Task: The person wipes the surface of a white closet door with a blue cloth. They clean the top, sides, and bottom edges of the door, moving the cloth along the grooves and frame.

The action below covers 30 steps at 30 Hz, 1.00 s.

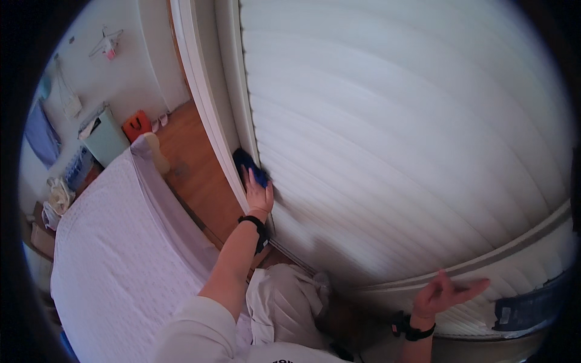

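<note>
My left hand (259, 195) presses a dark blue cloth (247, 163) against the upright white frame (235, 91) at the left edge of a large ribbed white panel (387, 133). The fingers point up over the cloth, and part of it is hidden beneath them. Lower right, my right hand (437, 295) is in front of the panel's bottom band, holding nothing, with its fingers apart. Black straps with small dark units circle both wrists.
A bed with a pale lilac cover (127, 254) stands to my left. Beyond it are wooden floor (193, 154), an orange bag (137, 125) and a pale green cabinet (104, 138). A dark blue patch (529, 305) lies along the panel's lower right.
</note>
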Motion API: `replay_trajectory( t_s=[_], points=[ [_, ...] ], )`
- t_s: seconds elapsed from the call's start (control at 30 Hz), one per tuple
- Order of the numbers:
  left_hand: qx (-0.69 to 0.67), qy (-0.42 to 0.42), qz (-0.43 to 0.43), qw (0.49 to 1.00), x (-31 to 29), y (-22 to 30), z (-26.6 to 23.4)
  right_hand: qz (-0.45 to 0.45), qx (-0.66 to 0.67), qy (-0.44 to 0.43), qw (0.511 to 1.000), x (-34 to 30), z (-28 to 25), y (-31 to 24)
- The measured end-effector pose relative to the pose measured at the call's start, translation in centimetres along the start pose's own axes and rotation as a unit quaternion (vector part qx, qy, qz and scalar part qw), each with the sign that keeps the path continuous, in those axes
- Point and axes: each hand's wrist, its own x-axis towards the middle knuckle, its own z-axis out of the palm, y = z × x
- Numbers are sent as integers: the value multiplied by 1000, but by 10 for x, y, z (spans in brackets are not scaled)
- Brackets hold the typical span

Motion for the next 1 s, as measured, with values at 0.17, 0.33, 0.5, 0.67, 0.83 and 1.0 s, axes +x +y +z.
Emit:
replay_trajectory(
  t_s=[0.17, 0.33, 0.5, 0.67, 0.83, 1.0],
  points=[
    [-1, -13, 11, 1000, -18, -25, 13, 9, -24, -5, 1000, 4, 8, -4],
    [-4, -34, -2, 999, -45, -48, 26, -41, -69, -24, 996, 12, 8, -16],
    [3, -32, 7, 999, -70, -79, 43, -68, -87, -20, 994, 15, 17, -19],
    [-41, -95, -125, 987, -101, -95, 61, -86, -74, -10, 993, 13, 28, -22],
    [-66, -96, -179, 977, -142, -106, 71, -77, -55, -16, 995, 2, 42, -23],
    [-192, -40, -295, 935, -163, -131, 100, -50, -39, -4, 998, -4, 57, -28]
  ],
)
